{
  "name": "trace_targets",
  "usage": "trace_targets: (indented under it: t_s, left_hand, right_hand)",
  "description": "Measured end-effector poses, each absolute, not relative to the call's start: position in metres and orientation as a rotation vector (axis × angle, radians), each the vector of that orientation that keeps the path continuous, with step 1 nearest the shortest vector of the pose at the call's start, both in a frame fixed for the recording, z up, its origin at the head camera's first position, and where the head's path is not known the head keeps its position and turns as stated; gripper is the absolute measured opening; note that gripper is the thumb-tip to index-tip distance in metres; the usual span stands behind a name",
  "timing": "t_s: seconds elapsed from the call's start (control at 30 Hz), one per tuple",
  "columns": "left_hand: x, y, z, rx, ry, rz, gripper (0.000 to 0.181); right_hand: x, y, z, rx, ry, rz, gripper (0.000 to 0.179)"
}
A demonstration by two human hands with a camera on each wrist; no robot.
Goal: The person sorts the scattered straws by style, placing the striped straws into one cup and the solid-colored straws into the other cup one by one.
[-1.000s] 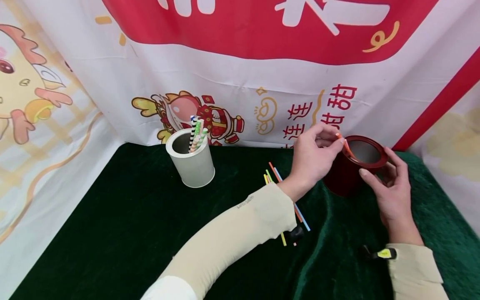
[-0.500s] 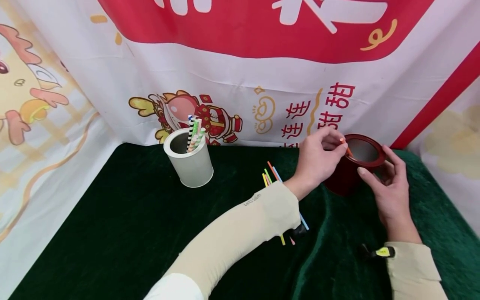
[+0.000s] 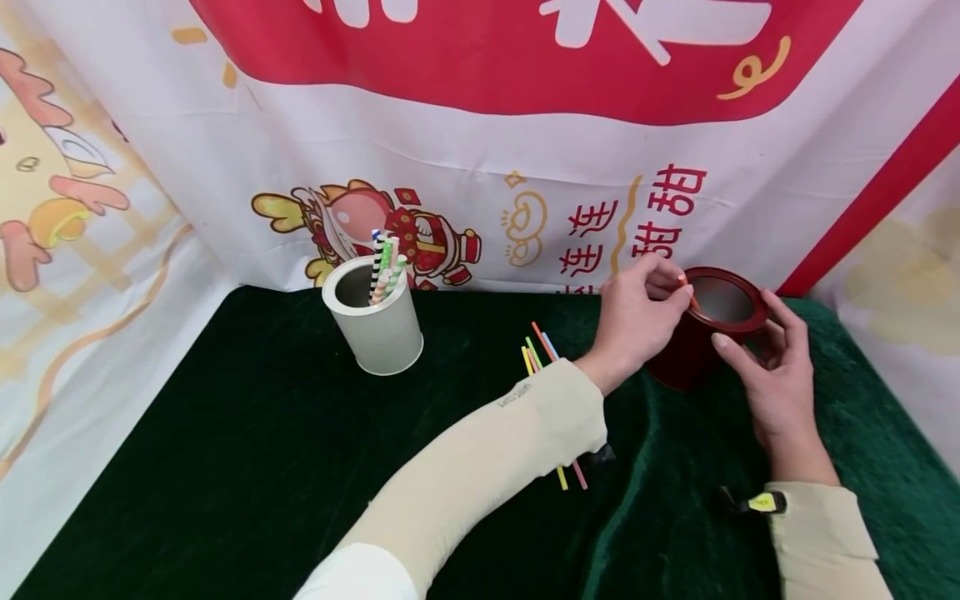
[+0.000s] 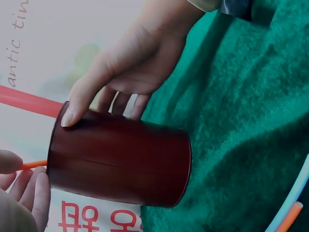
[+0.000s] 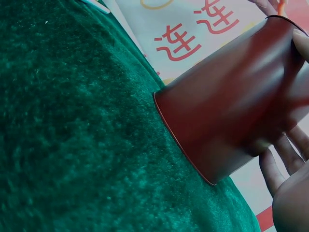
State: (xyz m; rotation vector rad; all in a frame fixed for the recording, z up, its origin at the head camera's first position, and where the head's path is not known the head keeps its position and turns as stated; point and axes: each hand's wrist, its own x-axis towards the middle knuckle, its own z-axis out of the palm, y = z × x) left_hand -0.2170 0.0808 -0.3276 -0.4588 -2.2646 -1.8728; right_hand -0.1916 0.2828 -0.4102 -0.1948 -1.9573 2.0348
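Note:
A dark red can (image 3: 678, 362) with an open top stands toward the right of the green cloth. My right hand (image 3: 783, 387) grips it from the right, thumb at the rim and fingers round the far side. Between thumb and fingertips, my left hand (image 3: 637, 317) pinches a thin orange straw (image 3: 683, 282) at the can's left rim. Only a short piece of that straw (image 4: 34, 165) shows in the left wrist view, running up to the mouth of the can (image 4: 120, 159); its lower end is hidden.
A white can (image 3: 382, 342) holding several striped straws (image 3: 386, 279) stands at the back left. Loose coloured straws (image 3: 542, 337) lie mid-table, partly under my left sleeve (image 3: 480, 450). A printed fabric backdrop (image 3: 450, 133) hangs behind the green cloth (image 3: 247, 450).
The orange straw has sunk lower into the red can, with less of it showing, as my left hand shifted slightly right and down. The right hand keeps its grip.

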Motion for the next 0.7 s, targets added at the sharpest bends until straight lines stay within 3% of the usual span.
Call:
trace_targets:
  t_s: [0.7]
  left_hand:
    - [-0.2207,0.0846,-0.3321,-0.438,-2.268,-1.88,0.011]
  right_hand:
    - [-0.1917,0.282,-0.4122,-0.169,-1.957,2.023,0.079]
